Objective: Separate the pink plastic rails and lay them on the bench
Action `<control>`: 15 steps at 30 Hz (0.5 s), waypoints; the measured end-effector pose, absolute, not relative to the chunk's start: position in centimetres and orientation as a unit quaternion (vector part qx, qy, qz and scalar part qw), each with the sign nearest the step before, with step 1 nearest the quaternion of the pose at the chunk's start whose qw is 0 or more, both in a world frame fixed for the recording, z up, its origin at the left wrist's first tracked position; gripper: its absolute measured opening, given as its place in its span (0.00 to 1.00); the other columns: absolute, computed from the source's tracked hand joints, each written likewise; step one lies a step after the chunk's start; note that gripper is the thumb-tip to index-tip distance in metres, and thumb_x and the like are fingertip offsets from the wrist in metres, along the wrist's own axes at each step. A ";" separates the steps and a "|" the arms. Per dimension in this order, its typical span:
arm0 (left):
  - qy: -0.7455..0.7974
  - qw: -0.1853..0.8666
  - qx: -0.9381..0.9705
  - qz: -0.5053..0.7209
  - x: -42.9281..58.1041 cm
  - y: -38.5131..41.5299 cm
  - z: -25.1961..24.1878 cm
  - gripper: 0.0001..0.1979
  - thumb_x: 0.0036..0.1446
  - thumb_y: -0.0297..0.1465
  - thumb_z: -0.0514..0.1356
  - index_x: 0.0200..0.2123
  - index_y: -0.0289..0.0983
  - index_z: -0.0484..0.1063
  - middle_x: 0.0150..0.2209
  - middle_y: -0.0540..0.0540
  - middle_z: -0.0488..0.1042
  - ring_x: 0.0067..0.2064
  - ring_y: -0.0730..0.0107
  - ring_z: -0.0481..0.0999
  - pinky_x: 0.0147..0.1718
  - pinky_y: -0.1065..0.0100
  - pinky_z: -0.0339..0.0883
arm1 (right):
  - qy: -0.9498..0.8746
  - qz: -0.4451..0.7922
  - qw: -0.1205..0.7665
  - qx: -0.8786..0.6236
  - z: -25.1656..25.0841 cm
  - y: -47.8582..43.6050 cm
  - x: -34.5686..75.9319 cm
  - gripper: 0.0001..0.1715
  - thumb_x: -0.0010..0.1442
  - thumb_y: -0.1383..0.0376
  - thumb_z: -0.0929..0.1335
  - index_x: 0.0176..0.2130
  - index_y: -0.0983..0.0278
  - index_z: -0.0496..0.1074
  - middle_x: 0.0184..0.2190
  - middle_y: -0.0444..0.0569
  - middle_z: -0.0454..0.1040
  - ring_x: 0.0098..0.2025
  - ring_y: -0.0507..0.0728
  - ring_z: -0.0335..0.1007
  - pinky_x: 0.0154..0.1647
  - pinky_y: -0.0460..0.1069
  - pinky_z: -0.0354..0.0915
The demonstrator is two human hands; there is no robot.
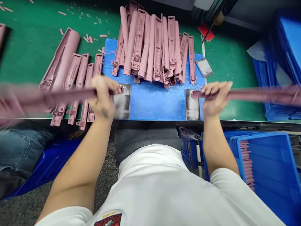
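Note:
My left hand [103, 95] grips a long mauve plastic moulded bar [70, 95], which is motion-blurred and runs off to the left. Its tip lies over a grey abrasive pad [121, 102] on the blue mat [155, 106]. My right hand [215, 97] grips a similar bar [258, 95], also blurred, with its end over a second grey pad [192, 105]. A heap of mauve moulded parts [150, 47] lies just beyond my hands, and a row of them [75, 84] lies left of my left hand.
The bench has a green mat [225, 62] with pink scraps at the far left. A grey metal plate [204, 67] lies at the blue mat's far right corner. Stacked blue trays [277, 69] stand at right, and a blue crate [265, 169] holding mauve parts sits below the bench.

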State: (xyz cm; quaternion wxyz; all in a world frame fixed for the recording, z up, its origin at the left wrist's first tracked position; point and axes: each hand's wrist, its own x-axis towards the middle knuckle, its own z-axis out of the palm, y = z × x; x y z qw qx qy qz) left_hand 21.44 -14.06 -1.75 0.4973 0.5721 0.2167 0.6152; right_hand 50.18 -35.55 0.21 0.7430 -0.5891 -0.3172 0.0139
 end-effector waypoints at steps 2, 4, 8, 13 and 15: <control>0.212 0.486 0.595 0.604 18.1 -16.9 -1.9 0.39 0.65 0.60 0.76 0.18 0.43 0.64 0.19 0.49 0.63 0.24 0.64 0.67 0.35 0.51 0.73 | -0.336 0.021 0.724 -0.602 0.3 -39.5 47.4 0.45 0.67 0.30 0.79 0.22 0.56 0.62 0.21 0.44 0.64 0.27 0.60 0.70 0.45 0.66 0.79; 0.239 0.502 0.596 0.580 15.5 -18.9 -1.3 0.39 0.66 0.57 0.75 0.17 0.42 0.61 0.16 0.49 0.58 0.19 0.65 0.61 0.28 0.52 0.70 | -0.317 0.043 0.719 -0.618 0.8 -42.6 45.7 0.44 0.69 0.35 0.78 0.21 0.57 0.61 0.18 0.42 0.60 0.22 0.59 0.64 0.37 0.64 0.78; 0.367 0.574 0.551 0.482 17.7 -16.0 0.6 0.40 0.61 0.55 0.79 0.20 0.44 0.54 0.16 0.56 0.49 0.16 0.73 0.49 0.17 0.60 0.49 | -0.233 0.128 0.697 -0.666 1.4 -40.1 49.0 0.40 0.72 0.38 0.77 0.24 0.55 0.59 0.15 0.37 0.50 0.16 0.53 0.46 0.19 0.55 0.61; 0.319 0.513 0.588 0.539 23.8 -10.3 -0.3 0.41 0.70 0.69 0.67 0.26 0.44 0.56 0.23 0.55 0.52 0.24 0.72 0.62 0.30 0.59 0.64 | -0.279 0.023 0.743 -0.608 0.2 -32.4 53.7 0.41 0.73 0.28 0.72 0.28 0.52 0.61 0.20 0.38 0.56 0.21 0.55 0.58 0.31 0.58 0.74; 0.286 0.482 0.628 0.540 22.2 -12.3 -1.4 0.39 0.71 0.67 0.68 0.25 0.43 0.64 0.27 0.48 0.65 0.34 0.62 0.76 0.43 0.50 0.75 | -0.348 -0.003 0.699 -0.625 -0.7 -34.6 51.8 0.38 0.76 0.30 0.71 0.29 0.53 0.68 0.27 0.44 0.70 0.32 0.60 0.78 0.50 0.64 0.84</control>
